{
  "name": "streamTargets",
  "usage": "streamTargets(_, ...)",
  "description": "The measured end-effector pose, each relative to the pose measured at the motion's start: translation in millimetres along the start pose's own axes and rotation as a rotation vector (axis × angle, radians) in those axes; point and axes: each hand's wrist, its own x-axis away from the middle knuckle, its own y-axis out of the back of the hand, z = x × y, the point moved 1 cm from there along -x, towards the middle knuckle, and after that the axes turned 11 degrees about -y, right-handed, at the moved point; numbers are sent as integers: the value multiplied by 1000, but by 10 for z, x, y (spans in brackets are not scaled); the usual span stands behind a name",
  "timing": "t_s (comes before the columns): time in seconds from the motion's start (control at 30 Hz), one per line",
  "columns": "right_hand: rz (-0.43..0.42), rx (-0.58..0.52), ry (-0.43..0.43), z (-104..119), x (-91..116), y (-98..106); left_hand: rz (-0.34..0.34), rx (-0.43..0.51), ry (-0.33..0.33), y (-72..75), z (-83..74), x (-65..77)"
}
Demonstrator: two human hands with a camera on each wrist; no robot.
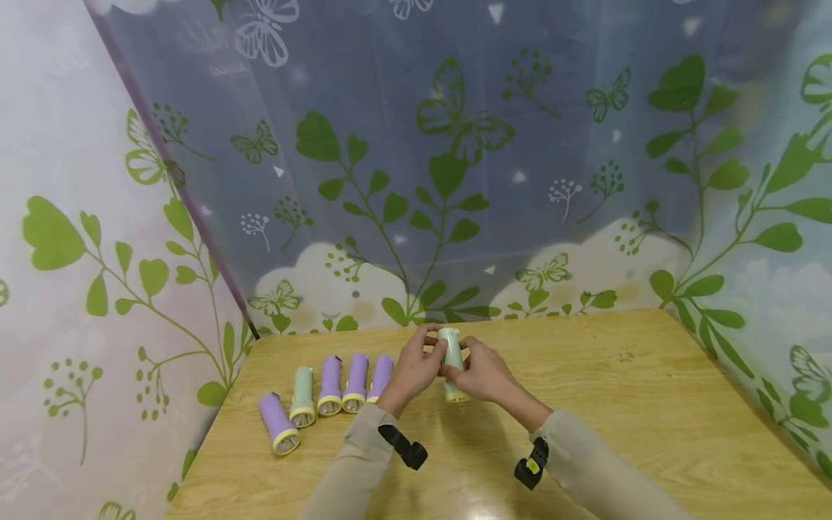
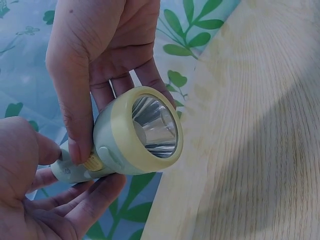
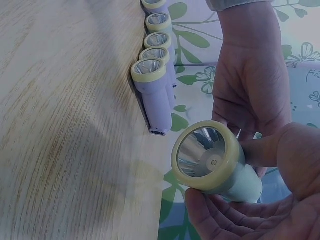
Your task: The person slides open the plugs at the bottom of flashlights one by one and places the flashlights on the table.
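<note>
Along the left side of the wooden table [image 1: 624, 404], a purple flashlight [image 1: 274, 417] lies slightly apart, then a green flashlight [image 1: 303, 388], then three more purple flashlights [image 1: 356, 372], all facing the person. The last is partly hidden by the left hand [image 1: 414, 367], which slants inward and pinches the tail end of a second green flashlight [image 1: 451, 350]. This one is held between both hands over the table, its lens [image 2: 156, 127] tilted toward the person. From the right, the right hand [image 1: 486, 372] slants in to meet it, fingers curled round the body, thumb at the yellow switch [image 2: 93, 162]. The step in hand looks like handling that switch; working it would call for a steady left grip and a firm right thumb.
</note>
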Motion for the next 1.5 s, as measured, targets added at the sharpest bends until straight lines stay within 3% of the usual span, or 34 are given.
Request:
streamTargets(0.77,-4,4,25,34,2,55,-4,27,25,2,-67,-41)
streamTargets(1.07,-12,-1,16,27,1,65,-11,36,-4,-8,-94,-38)
streamTargets(1.5,-20,-11,4,15,21,92,5,35,3,-36,-108,-58)
